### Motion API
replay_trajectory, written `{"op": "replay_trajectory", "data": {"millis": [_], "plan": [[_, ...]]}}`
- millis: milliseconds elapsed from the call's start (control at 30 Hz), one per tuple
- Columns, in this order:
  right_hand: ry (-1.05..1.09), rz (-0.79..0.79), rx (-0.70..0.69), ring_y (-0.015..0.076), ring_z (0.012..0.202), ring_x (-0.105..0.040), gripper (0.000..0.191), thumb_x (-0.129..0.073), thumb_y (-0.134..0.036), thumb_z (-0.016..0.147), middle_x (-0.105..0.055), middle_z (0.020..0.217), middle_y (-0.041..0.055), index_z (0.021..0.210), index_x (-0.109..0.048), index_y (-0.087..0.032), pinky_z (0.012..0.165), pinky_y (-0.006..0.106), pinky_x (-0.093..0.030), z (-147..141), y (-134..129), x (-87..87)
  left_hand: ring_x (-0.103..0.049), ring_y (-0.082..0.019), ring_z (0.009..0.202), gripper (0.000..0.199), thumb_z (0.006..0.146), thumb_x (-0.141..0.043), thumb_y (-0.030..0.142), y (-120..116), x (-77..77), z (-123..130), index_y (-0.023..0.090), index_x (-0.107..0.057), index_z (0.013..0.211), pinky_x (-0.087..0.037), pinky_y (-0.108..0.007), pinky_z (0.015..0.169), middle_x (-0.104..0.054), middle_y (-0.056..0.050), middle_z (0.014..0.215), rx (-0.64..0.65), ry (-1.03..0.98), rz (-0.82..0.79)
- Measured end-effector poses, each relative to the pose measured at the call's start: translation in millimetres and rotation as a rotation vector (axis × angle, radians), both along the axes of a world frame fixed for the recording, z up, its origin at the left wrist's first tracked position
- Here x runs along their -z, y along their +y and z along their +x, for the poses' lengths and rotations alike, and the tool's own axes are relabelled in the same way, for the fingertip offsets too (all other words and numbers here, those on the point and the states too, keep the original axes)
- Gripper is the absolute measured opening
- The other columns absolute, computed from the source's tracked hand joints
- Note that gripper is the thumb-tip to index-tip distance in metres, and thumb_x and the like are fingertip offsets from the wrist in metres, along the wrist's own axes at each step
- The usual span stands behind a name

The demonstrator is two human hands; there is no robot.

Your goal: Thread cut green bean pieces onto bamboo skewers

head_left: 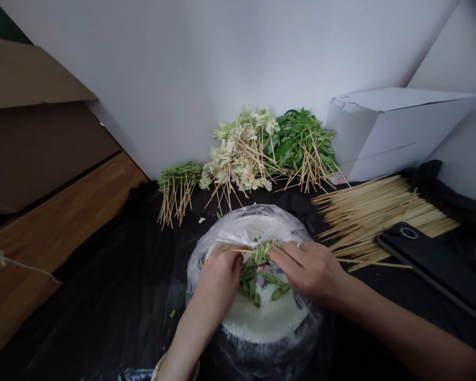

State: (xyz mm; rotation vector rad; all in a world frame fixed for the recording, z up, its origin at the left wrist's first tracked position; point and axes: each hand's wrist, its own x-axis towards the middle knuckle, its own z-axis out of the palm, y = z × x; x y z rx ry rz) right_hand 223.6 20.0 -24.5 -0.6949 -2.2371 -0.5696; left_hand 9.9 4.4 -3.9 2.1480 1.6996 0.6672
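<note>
Both my hands are over a bowl (262, 330) lined with a clear plastic bag (200, 264). Closed fingers of my left hand (222, 270) pinch a thin wooden skewer (246, 251) near one end. Several short pieces of green bean (262, 254) sit side by side on that skewer. At their right side, my right hand (307, 267), wearing a ring, grips the threaded bean pieces; its fingertips hide part of them. Loose cut green beans (252, 288) lie below in the bag-lined bowl.
Along the wall lie skewered green beans (180, 172), skewered pale cabbage-like leaves (238, 153) and skewered leafy greens (297, 137). At right are a heap of bare skewers (365, 211), a dark phone (432, 264) and a white box (396, 132). A cardboard box (43, 148) stands left.
</note>
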Motion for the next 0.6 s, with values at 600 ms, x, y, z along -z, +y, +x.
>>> {"op": "replay_trajectory", "data": {"millis": [600], "plan": [[-0.009, -0.003, 0.001, 0.0152, 0.057, -0.051, 0.024, -0.043, -0.01, 0.094, -0.061, 0.071, 0.0023, 0.106, -0.064, -0.009, 0.051, 0.032, -0.032, 0.5, 0.6, 0.6, -0.066, -0.026, 0.096, 0.019, 0.081, -0.061, 0.009, -8.2, 0.6, 9.6, 0.021, -0.074, 0.088, -0.049, -0.038, 0.085, -0.073, -0.007, 0.097, -0.01, 0.198, -0.129]]}}
